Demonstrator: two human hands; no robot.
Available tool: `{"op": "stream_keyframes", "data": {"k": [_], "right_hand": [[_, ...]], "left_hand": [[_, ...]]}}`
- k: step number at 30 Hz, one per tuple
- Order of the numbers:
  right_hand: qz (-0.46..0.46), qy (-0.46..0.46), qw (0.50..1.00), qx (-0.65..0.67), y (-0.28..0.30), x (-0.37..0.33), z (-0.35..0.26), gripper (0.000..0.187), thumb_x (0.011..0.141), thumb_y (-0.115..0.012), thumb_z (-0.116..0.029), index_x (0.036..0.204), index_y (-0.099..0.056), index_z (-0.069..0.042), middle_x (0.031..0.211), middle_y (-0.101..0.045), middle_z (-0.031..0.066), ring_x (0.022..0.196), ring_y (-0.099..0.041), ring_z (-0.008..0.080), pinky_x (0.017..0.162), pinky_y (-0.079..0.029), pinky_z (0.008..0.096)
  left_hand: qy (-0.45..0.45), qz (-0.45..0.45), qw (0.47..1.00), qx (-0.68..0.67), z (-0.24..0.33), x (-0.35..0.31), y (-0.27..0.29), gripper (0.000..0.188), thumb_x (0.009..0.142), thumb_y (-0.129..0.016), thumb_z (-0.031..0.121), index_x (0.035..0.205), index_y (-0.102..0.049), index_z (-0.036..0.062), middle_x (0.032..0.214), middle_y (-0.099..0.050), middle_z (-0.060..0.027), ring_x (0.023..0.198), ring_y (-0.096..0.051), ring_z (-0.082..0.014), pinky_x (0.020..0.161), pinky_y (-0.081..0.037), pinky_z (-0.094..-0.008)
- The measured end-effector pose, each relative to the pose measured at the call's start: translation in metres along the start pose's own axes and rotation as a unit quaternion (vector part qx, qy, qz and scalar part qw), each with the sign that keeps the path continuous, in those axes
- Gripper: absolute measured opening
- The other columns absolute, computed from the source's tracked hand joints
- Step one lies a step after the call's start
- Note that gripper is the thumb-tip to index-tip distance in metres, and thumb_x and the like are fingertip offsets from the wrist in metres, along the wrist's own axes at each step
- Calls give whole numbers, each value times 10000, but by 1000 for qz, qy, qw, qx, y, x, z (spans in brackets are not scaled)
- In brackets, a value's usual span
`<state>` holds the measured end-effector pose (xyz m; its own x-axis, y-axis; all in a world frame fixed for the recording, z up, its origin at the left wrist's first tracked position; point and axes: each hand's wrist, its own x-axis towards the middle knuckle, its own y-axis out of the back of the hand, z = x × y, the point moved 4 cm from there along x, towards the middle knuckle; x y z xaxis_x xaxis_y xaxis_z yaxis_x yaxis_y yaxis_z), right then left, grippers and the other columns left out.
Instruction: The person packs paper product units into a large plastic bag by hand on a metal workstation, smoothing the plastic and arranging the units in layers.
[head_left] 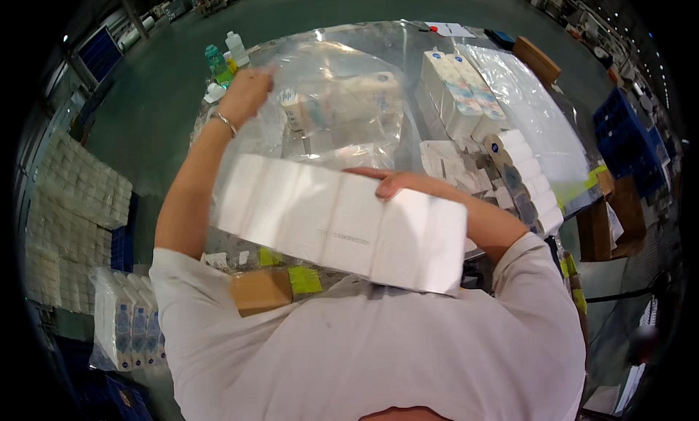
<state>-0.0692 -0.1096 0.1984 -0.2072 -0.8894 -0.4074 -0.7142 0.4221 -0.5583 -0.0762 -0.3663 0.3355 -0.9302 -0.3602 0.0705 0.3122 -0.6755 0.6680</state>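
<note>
Close to my chest is a long white pack of rolls (pixel 306 210), tilted, with ridges between its sections. My right hand (pixel 389 182) grips its far edge, the thumb on the upper face and the other fingers partly hidden behind. Beyond it on the table lies a clear plastic bag (pixel 331 57) with white printed roll packs (pixel 349 97) inside. At the left edge of the bag, my left hand (pixel 251 92) is closed, its fingertips at the film; the pinch itself is slightly blurred.
Wrapped packs (pixel 459 89), loose rolls (pixel 520 177) and a stack of clear plastic bags (pixel 535 104) occupy the table's right side. Bottles (pixel 234 49) stand at its far left. A brown cardboard box (pixel 261 290) sits near me. Bundled rolls (pixel 69 195) are piled at left; blue crates (pixel 626 130) stand right.
</note>
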Motion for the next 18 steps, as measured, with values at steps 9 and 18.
{"op": "stream_keyframes", "data": {"k": [9,18], "right_hand": [[183,186,955,142,84,-5,22,366,735,-565,-189,1038,-526,12,875,-572,105,774,-572,214,711,-497,316],[423,363,770,-310,165,156,-11,465,786,-578,-265,1138,-448,9,841,-577,84,669,-555,168,658,-459,334]], "left_hand": [[-169,-251,947,103,2,-144,-61,286,790,-564,154,1055,-465,108,605,-515,-115,535,-517,-244,519,-414,-332],[-199,-283,936,-59,6,-142,-131,358,770,-548,52,1120,-516,122,741,-553,-134,570,-500,-223,567,-430,-287]]}}
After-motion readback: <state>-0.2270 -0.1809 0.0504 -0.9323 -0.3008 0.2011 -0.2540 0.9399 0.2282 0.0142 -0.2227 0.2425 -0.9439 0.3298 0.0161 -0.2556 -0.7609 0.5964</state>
